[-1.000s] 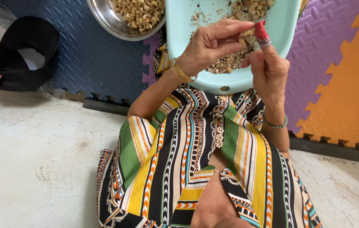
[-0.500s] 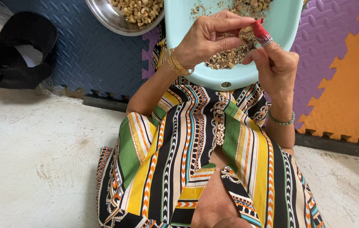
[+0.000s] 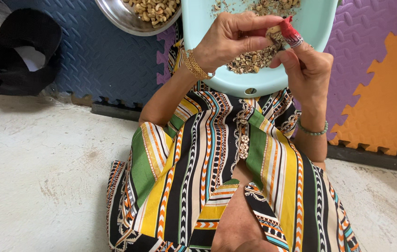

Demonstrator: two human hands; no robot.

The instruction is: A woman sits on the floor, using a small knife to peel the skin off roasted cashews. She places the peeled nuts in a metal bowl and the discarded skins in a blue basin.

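My left hand, with gold bangles on the wrist, pinches a small pale nut above a light blue tray. My right hand, with a green bead bracelet on its wrist, meets it from the right. One of its fingers is wrapped in red tape and presses on the same nut. A small dark piece shows just under the nut; I cannot tell what it is. A heap of broken nut skins and bits lies in the tray under my hands.
A steel bowl holding several peeled pale nuts sits at the top left on blue foam mats. A black bag lies at far left. Purple and orange mats are on the right. Bare concrete floor flanks my striped dress.
Both hands stay together on the nut, fingers shifting slightly. The view has drifted a little, so the tray and bowl sit higher in frame.
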